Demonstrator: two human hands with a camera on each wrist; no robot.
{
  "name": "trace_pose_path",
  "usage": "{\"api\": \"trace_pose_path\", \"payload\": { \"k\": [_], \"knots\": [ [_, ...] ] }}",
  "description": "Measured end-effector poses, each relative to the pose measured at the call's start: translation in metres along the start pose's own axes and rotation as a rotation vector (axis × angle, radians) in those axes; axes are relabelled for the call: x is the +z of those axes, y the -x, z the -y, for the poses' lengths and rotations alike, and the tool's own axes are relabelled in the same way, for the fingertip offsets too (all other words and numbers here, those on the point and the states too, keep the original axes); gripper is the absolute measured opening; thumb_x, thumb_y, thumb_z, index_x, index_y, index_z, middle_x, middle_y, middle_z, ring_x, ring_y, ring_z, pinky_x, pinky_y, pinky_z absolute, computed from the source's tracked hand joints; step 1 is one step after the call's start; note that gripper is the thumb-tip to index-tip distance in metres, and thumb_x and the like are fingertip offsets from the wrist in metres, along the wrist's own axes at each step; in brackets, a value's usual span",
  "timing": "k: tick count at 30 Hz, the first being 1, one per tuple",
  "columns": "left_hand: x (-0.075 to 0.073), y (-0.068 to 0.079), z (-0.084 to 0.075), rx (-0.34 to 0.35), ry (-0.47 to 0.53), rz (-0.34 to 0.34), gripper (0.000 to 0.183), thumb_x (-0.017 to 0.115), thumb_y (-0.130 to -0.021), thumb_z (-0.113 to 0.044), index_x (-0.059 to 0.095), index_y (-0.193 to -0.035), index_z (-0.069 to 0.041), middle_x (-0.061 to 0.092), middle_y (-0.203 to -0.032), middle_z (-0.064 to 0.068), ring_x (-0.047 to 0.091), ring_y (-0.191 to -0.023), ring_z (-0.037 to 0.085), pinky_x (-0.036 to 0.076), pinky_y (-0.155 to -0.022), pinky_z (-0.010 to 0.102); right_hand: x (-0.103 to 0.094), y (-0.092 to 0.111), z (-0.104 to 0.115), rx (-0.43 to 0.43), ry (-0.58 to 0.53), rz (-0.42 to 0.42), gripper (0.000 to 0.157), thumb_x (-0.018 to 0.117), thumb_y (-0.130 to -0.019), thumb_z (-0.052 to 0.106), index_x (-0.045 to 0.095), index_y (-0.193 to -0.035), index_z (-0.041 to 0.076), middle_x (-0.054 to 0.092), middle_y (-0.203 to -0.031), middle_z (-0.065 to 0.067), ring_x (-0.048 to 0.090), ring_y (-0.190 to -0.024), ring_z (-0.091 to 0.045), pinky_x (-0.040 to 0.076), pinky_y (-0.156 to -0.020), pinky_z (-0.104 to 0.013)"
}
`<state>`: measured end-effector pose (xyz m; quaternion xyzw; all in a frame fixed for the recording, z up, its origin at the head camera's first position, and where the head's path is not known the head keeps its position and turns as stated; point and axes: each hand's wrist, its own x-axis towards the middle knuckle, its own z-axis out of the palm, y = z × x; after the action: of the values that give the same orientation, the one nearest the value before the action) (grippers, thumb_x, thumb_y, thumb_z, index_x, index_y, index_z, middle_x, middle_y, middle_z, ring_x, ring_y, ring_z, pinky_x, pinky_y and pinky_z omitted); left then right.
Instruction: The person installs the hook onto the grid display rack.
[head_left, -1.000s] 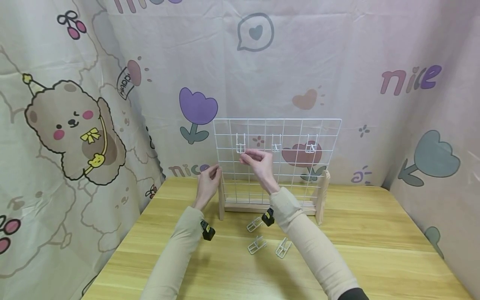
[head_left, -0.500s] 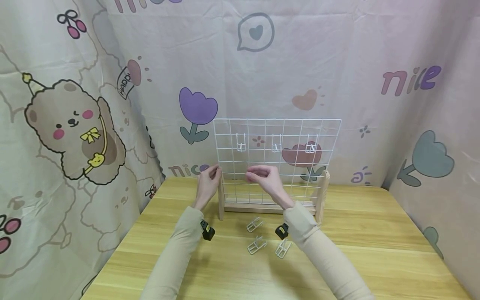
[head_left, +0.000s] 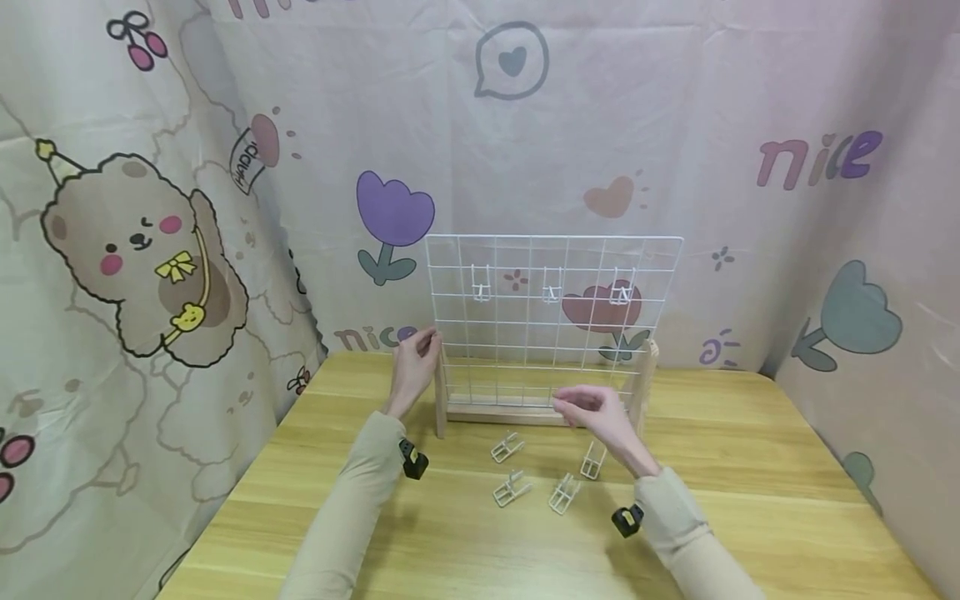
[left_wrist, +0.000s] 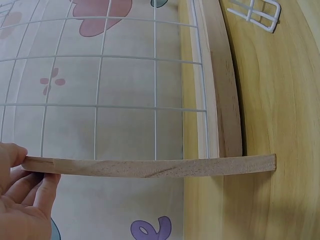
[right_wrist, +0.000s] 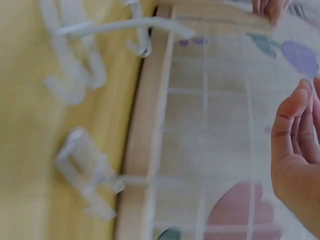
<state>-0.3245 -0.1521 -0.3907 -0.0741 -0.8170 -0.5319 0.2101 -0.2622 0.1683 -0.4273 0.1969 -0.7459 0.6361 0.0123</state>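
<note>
My left hand (head_left: 415,367) pinches the top of the left wooden upright (left_wrist: 150,167) of a display stand, with thumb and fingers on either side of it. The stand bears a white wire grid (head_left: 566,237). On the grid's upper part hang three white wire hooks: a left hook (head_left: 481,293), a middle hook (head_left: 552,294) and a right hook (head_left: 621,294). My right hand (head_left: 602,417), in front of the grid's lower right, holds nothing; its fingers bend loosely. Below it on the table lies a loose hook (head_left: 592,463).
More loose hooks lie before the stand: one nearest its base (head_left: 507,447), a front left hook (head_left: 512,491) and a front right hook (head_left: 564,494). A wooden crossbar (head_left: 510,414) joins the stand's feet. A printed curtain (head_left: 510,150) hangs behind the wooden table (head_left: 315,500).
My right hand has left the left hanging hook and moved down and to the right, uncovering a loose hook on the table. My left hand has stayed at the upright.
</note>
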Motion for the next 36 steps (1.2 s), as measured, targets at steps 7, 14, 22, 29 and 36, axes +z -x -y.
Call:
{"api": "trace_pose_path", "payload": {
  "k": [7, 14, 22, 29, 36],
  "knots": [
    [-0.002, -0.001, -0.001, -0.001, -0.017, 0.0, 0.036, 0.057, -0.103, -0.014, 0.059, -0.134, 0.006, 0.063, -0.134, 0.027, 0.063, -0.125, 0.038, 0.054, -0.106, 0.042, -0.021, 0.028, -0.032, 0.01, 0.006, -0.054, 0.034, 0.07, -0.092, 0.004, 0.062, -0.117, -0.018, 0.07, -0.077, 0.015, 0.057, -0.064, 0.001, 0.051, -0.059, -0.016],
    [-0.002, 0.0, -0.001, -0.006, -0.014, 0.008, 0.036, 0.056, -0.103, -0.014, 0.059, -0.134, 0.005, 0.064, -0.133, 0.027, 0.063, -0.125, 0.038, 0.055, -0.105, 0.043, -0.033, 0.042, -0.045, 0.111, 0.037, -0.121, 0.039, 0.074, -0.089, 0.006, 0.062, -0.12, -0.014, 0.071, -0.086, 0.009, 0.062, -0.074, -0.001, 0.054, -0.063, -0.017],
    [-0.001, 0.0, 0.0, -0.004, -0.017, 0.003, 0.036, 0.056, -0.103, -0.015, 0.06, -0.133, 0.006, 0.064, -0.132, 0.026, 0.064, -0.125, 0.038, 0.054, -0.106, 0.042, -0.033, 0.044, -0.053, 0.13, 0.075, -0.117, 0.04, 0.075, -0.082, -0.003, 0.061, -0.118, -0.016, 0.069, -0.09, 0.0, 0.063, -0.074, -0.002, 0.056, -0.068, -0.016],
    [-0.001, 0.001, 0.0, 0.0, -0.016, 0.004, 0.036, 0.056, -0.103, -0.015, 0.06, -0.132, 0.006, 0.065, -0.132, 0.027, 0.064, -0.124, 0.038, 0.054, -0.105, 0.043, -0.033, 0.044, -0.058, 0.163, 0.108, -0.151, 0.04, 0.077, -0.081, -0.003, 0.062, -0.116, -0.018, 0.069, -0.079, 0.005, 0.063, -0.069, -0.003, 0.055, -0.063, -0.016],
    [-0.001, 0.001, -0.001, 0.004, -0.018, 0.003, 0.037, 0.057, -0.103, -0.015, 0.06, -0.133, 0.006, 0.065, -0.132, 0.027, 0.064, -0.124, 0.038, 0.055, -0.105, 0.044, -0.037, 0.044, -0.059, 0.178, 0.106, -0.145, 0.043, 0.076, -0.082, -0.001, 0.061, -0.119, -0.016, 0.07, -0.086, -0.001, 0.065, -0.07, -0.006, 0.055, -0.06, -0.019]
  ]
}}
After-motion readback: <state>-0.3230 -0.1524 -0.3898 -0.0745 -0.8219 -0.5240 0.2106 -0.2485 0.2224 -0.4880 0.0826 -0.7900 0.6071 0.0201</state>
